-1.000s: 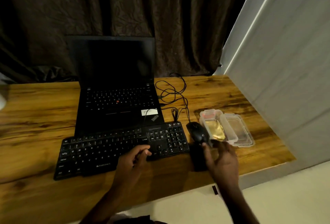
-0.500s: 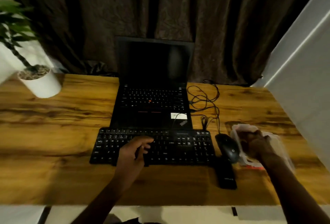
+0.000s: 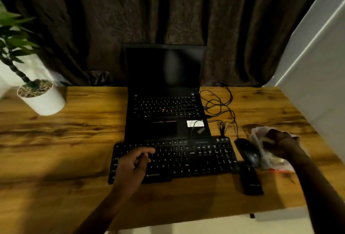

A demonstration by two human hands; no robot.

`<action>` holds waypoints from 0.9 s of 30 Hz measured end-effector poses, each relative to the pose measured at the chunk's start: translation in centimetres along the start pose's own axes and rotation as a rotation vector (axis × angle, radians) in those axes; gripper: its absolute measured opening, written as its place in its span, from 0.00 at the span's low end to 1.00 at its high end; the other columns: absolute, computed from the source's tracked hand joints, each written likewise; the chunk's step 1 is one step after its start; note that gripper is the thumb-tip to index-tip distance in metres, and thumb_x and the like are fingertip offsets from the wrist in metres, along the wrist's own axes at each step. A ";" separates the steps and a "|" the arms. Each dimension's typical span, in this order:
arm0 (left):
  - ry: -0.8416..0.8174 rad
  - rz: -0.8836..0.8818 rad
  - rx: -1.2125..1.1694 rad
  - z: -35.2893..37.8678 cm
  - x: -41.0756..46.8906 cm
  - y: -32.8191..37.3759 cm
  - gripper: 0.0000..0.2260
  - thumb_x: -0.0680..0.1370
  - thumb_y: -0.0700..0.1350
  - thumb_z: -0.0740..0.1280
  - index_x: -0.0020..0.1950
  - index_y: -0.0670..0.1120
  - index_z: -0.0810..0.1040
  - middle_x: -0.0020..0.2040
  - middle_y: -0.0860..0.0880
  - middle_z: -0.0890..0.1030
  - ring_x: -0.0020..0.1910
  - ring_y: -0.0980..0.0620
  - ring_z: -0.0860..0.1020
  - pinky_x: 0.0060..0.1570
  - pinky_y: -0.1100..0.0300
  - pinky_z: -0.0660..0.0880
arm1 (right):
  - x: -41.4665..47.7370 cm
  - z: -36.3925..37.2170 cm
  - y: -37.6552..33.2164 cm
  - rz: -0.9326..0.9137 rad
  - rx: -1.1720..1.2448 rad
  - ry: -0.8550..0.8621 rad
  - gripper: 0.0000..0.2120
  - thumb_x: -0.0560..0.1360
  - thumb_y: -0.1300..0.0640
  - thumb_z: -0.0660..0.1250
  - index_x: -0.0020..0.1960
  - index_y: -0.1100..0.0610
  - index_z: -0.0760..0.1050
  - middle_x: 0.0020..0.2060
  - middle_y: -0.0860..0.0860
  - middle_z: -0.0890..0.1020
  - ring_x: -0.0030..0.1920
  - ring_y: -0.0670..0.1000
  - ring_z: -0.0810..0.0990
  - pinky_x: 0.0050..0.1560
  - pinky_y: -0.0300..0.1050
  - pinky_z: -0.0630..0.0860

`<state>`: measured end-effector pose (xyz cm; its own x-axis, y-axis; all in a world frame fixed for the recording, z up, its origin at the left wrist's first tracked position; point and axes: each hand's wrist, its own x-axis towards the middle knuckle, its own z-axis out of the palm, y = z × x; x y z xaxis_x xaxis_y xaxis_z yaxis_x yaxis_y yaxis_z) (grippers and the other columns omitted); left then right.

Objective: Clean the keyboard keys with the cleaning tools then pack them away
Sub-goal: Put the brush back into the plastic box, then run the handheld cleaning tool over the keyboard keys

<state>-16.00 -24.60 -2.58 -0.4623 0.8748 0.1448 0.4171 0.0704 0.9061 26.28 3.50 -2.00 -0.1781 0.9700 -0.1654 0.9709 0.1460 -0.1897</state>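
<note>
Far left of the keyboard [image 3: 196,157], a potted plant [image 3: 42,100] is standing. The left hand [image 3: 133,166] is resting loosely curled on the keyboard's left keys, holding nothing. Right of the keyboard, past the mouse [image 3: 248,151], the right hand [image 3: 281,145] is curling into the blurred clear container [image 3: 258,138]; whether it is gripping anything cannot be told.

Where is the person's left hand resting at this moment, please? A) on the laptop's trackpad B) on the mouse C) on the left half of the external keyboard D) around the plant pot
C: the left hand lies on the left half of the black keyboard, with the mouse untouched and the right hand at the clear container.
</note>
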 end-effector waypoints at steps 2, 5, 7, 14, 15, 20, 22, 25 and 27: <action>-0.013 0.004 -0.043 -1.1 1.1 0.1 0.14 0.81 0.36 0.64 0.52 0.55 0.83 0.45 0.62 0.83 0.45 0.57 0.82 0.42 0.71 0.73 | -1.6 -2.0 -1.8 0.072 -0.004 0.160 0.17 0.73 0.48 0.71 0.61 0.49 0.78 0.58 0.60 0.81 0.59 0.61 0.77 0.58 0.52 0.64; -0.024 -0.006 -0.089 -2.9 2.4 -0.4 0.11 0.81 0.42 0.63 0.52 0.56 0.82 0.47 0.61 0.84 0.44 0.58 0.82 0.42 0.61 0.76 | -4.0 -4.0 -4.5 0.044 0.140 0.418 0.28 0.70 0.40 0.64 0.57 0.61 0.80 0.50 0.63 0.83 0.52 0.64 0.81 0.52 0.54 0.74; -0.057 -0.014 -0.130 -3.9 3.1 -0.7 0.10 0.80 0.46 0.62 0.52 0.57 0.82 0.45 0.59 0.84 0.44 0.57 0.82 0.41 0.57 0.77 | -5.6 -4.9 -7.1 0.032 0.348 0.472 0.19 0.74 0.48 0.69 0.57 0.62 0.80 0.49 0.63 0.84 0.50 0.63 0.83 0.49 0.55 0.77; -0.272 0.104 -0.324 -5.4 5.2 1.9 0.10 0.78 0.49 0.65 0.57 0.51 0.81 0.53 0.56 0.84 0.49 0.53 0.82 0.49 0.61 0.78 | -12.0 -4.6 -23.4 -0.081 1.090 0.256 0.07 0.75 0.58 0.70 0.52 0.58 0.80 0.44 0.51 0.86 0.44 0.50 0.84 0.40 0.44 0.81; -0.322 0.103 -0.341 -5.5 5.5 2.1 0.12 0.77 0.51 0.66 0.60 0.52 0.79 0.55 0.57 0.83 0.51 0.54 0.82 0.51 0.61 0.78 | -12.5 -3.7 -25.4 -0.113 1.089 0.223 0.07 0.75 0.57 0.70 0.52 0.57 0.81 0.46 0.53 0.85 0.45 0.52 0.83 0.42 0.46 0.80; -0.482 0.037 -0.319 -6.2 6.6 1.2 0.25 0.70 0.64 0.71 0.65 0.57 0.76 0.61 0.59 0.80 0.59 0.61 0.78 0.57 0.61 0.76 | -14.5 1.1 -34.4 -0.208 1.124 0.081 0.06 0.75 0.59 0.71 0.52 0.57 0.81 0.45 0.54 0.85 0.45 0.54 0.83 0.41 0.47 0.80; -0.472 0.012 -0.338 -6.8 6.9 0.3 0.21 0.71 0.60 0.73 0.61 0.54 0.79 0.56 0.56 0.82 0.55 0.59 0.80 0.54 0.60 0.78 | -15.1 2.6 -36.8 -0.252 1.151 0.044 0.05 0.75 0.60 0.71 0.51 0.58 0.81 0.44 0.55 0.85 0.43 0.53 0.83 0.42 0.48 0.80; -0.410 -0.027 -0.353 -8.1 7.1 -1.3 0.09 0.75 0.47 0.75 0.54 0.51 0.82 0.51 0.56 0.84 0.51 0.59 0.81 0.50 0.63 0.76 | -15.5 3.8 -39.0 -0.234 1.193 -0.002 0.06 0.75 0.59 0.72 0.51 0.57 0.82 0.44 0.55 0.85 0.44 0.54 0.84 0.43 0.49 0.80; -0.403 -0.074 -0.392 -9.0 7.4 -2.6 0.09 0.74 0.48 0.75 0.52 0.49 0.83 0.51 0.55 0.85 0.52 0.58 0.82 0.53 0.60 0.76 | -15.7 4.8 -40.0 -0.194 1.222 0.003 0.07 0.73 0.58 0.73 0.51 0.57 0.81 0.45 0.55 0.85 0.46 0.56 0.84 0.46 0.55 0.80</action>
<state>-27.52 -22.63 -0.25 -0.1124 0.9935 -0.0182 0.0372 0.0225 0.9991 -10.48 -18.49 3.56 -0.3006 0.9532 -0.0318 0.1420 0.0117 -0.9898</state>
